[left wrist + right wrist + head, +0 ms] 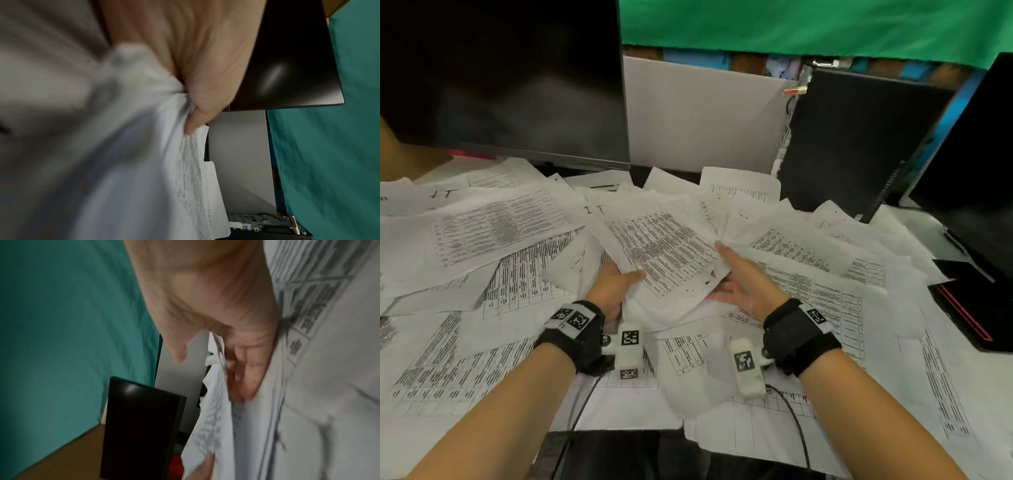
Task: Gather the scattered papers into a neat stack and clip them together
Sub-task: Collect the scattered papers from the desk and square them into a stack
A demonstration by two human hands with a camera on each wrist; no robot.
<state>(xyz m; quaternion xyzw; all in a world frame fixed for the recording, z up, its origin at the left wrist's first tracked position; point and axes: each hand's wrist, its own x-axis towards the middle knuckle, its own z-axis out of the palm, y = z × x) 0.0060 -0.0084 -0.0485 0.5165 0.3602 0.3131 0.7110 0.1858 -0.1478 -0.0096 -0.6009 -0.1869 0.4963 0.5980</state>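
Printed papers [493, 233] lie scattered over the whole desk, overlapping. Both hands hold a small bundle of sheets [667, 253] just above the pile, in the middle of the head view. My left hand [616, 281] pinches the bundle's left edge, thumb on top and fingers underneath; the left wrist view shows the thumb [197, 110] creasing the bundle [144, 162]. My right hand [739, 277] is at the bundle's right edge. Its straight fingers [244, 378] are slid under the sheets [216, 418], and its thumb [179, 353] stands off the paper.
A dark monitor [500, 78] stands at the back left, a black computer tower [859, 137] at the back right and a second screen [979, 154] at the far right. A black and red item [969, 308] lies at the right edge. A grey partition [705, 113] closes the back.
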